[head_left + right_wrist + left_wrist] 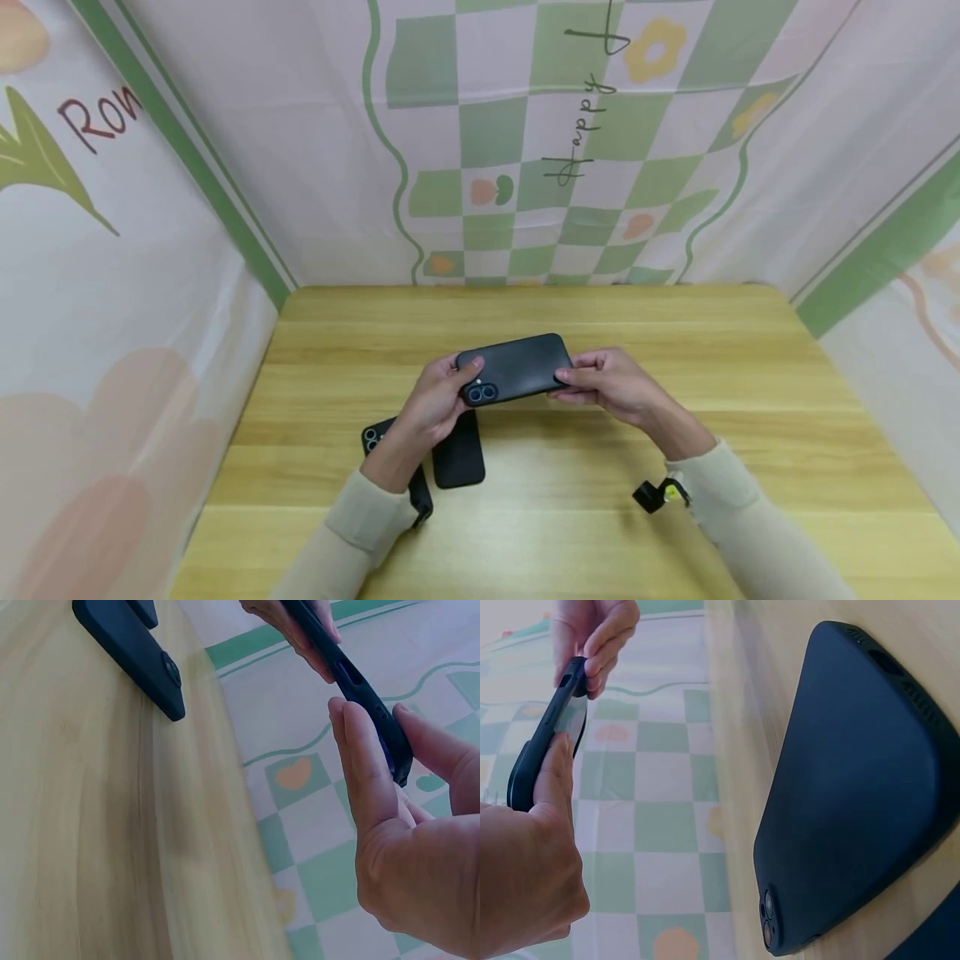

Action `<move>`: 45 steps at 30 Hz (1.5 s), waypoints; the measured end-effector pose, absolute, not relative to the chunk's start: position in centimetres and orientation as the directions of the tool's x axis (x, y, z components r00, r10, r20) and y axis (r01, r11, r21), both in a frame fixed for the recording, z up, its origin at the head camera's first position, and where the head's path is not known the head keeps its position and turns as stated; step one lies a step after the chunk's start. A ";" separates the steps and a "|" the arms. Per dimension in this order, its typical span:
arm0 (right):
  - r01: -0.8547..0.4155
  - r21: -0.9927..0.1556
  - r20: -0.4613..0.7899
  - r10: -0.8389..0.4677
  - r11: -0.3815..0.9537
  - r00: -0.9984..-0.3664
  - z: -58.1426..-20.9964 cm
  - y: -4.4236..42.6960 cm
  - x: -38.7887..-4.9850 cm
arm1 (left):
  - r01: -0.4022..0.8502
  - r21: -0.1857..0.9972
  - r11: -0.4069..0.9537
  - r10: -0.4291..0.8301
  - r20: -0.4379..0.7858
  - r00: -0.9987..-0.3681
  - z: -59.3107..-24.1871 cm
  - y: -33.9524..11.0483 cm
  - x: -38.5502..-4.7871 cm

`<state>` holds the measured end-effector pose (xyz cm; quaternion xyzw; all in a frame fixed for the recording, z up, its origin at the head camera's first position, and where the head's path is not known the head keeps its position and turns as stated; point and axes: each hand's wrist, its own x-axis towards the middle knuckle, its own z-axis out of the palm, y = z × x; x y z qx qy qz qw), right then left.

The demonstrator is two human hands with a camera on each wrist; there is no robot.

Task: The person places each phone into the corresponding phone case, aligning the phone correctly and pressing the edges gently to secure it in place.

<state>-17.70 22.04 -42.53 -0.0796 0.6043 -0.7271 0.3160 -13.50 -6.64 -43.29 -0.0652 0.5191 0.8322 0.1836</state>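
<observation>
A phone in a black case [517,367] is held up above the table between both hands, its camera side facing up. My left hand [435,404] grips the end by the cameras, thumb on the back. At the opposite end, my right hand [611,383] pinches the corner between thumb and fingers. Seen edge-on in the left wrist view, the held phone [544,742] shows a pale, shiny face on its underside. Below my left hand, a second black-cased phone [459,454] lies on the table. Another black phone [371,437] lies beside it, partly hidden by my left forearm.
The wooden table [570,517] extends around the hands. Printed fabric [491,133] hangs behind its far edge, with more fabric [150,333] on the left. A small black device [648,496] is attached at my right sleeve.
</observation>
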 end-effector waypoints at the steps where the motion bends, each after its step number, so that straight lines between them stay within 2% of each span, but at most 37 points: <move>1: 0.364 -0.928 -0.265 -0.553 -0.075 -0.790 -42.6 22.0 -17.7 | -0.372 0.841 -0.393 0.239 -0.297 -0.924 -43.3 -6.7 -13.5; 16: 0.389 -0.907 -0.262 -0.507 -0.162 -0.821 -42.6 21.6 -17.5 | -0.379 0.827 -0.416 0.247 -0.298 -0.922 -43.2 -6.9 -13.6; 28: 0.372 -0.912 -0.266 -0.439 -0.174 -0.858 -42.5 21.5 -17.1 | -0.362 0.832 -0.420 0.260 -0.272 -0.927 -43.3 -6.6 -13.8; 38: 0.354 -0.917 -0.258 -0.401 -0.185 -0.879 -42.8 21.4 -16.9 | -0.378 0.824 -0.422 0.248 -0.296 -0.922 -43.3 -6.4 -14.0; 45: 0.352 -0.908 -0.257 -0.361 -0.226 -0.896 -43.0 21.3 -16.3 | -0.375 0.785 -0.494 0.245 -0.289 -0.926 -43.0 -5.9 -14.0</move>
